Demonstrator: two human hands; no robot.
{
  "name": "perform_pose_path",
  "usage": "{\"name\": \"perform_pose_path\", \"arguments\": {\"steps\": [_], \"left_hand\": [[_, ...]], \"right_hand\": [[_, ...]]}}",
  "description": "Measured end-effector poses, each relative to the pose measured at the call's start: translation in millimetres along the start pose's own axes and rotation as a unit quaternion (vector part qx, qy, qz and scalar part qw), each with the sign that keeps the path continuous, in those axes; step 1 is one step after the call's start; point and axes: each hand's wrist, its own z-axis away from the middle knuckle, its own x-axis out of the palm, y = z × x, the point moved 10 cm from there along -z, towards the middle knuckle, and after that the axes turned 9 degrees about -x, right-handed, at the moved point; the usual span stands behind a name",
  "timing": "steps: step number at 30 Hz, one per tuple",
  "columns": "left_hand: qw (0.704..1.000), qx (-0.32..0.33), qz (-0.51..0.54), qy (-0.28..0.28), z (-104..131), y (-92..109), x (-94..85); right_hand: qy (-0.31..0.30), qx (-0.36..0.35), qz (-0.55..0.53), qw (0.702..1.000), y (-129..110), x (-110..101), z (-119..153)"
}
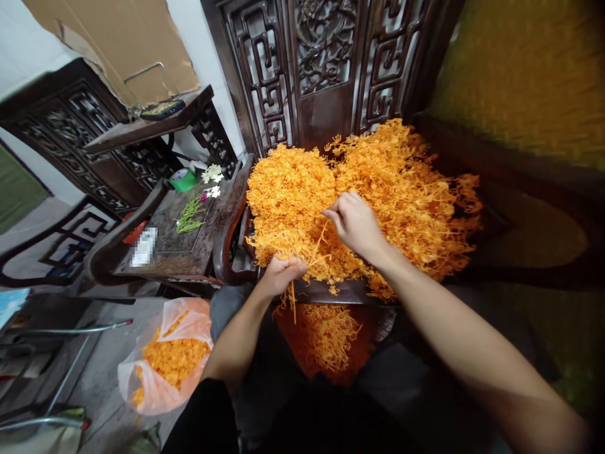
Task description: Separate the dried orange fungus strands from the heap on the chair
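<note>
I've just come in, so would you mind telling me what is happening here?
A person's left hand grips orange sprigs, while the right hand pinches a thin orange strand nearby. A left heap and a right heap of branching orange pieces lie side by side on a carved wooden armchair, and a plastic bag on the floor to the left holds more orange pieces.
</note>
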Motion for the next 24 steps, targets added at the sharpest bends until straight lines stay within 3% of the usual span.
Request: {"name": "perform_pose_path", "arguments": {"steps": [4, 7, 10, 13, 17, 19, 21, 24], "left_hand": [[1.000, -0.020, -0.010, 0.012, 7.5, 3.2, -2.1], [0.999, -0.013, 0.007, 0.037, 14.3, 11.9, -5.9], [0.999, 0.007, 0.032, 0.004, 18.4, 22.1, 3.3], [0.997, 0.012, 0.034, -0.068, 21.4, 28.0, 21.5], [0.992, 0.056, 0.034, -0.109, 24.2, 40.1, 33.3], [0.987, 0.092, 0.039, -0.124, 25.9, 47.1, 36.8], [0.983, 0.111, 0.053, -0.138, 27.6, 49.6, 38.8], [0.985, 0.083, 0.063, -0.138, 27.9, 42.5, 38.6]], "right_hand": [[0.093, 0.091, 0.022, 0.991, 47.1, -21.1, 5.3], [0.129, 0.159, -0.096, 0.974, 64.0, -29.6, 11.4], [0.044, 0.191, -0.330, 0.923, 39.4, -0.6, 14.3], [-0.036, 0.183, -0.435, 0.881, -6.1, 19.3, 16.4], [-0.147, 0.101, -0.401, 0.898, -54.1, 27.1, 15.8], [-0.179, 0.071, -0.348, 0.917, -58.5, 28.7, 16.3], [-0.111, 0.095, -0.284, 0.948, -36.0, 18.0, 12.4], [0.077, 0.178, -0.197, 0.961, 18.7, -12.3, 13.8]]}}
